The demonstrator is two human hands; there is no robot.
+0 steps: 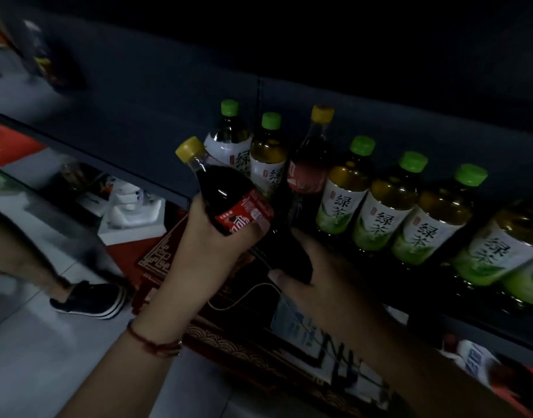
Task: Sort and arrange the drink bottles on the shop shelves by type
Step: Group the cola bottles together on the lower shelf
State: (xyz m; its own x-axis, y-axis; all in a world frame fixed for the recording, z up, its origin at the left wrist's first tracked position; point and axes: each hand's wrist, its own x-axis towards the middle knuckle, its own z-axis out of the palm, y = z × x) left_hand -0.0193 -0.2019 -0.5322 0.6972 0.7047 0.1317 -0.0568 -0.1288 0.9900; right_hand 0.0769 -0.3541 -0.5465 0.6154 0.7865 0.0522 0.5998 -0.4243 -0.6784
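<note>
At frame centre the left hand point(212, 233) grips the red-labelled dark bottle point(229, 197) round its middle, yellow cap tilted up-left, while the right hand point(307, 263) clasps its dark base, just left of the green tea bottles point(379, 212) lining the shelf point(138, 164).

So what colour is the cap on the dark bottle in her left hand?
Yellow: the cap, clearest in the head view.

Dark shelf point(156, 116) bearing green-tea bottles point(379, 215); one red-labelled bottle point(309, 170) among them.
</note>
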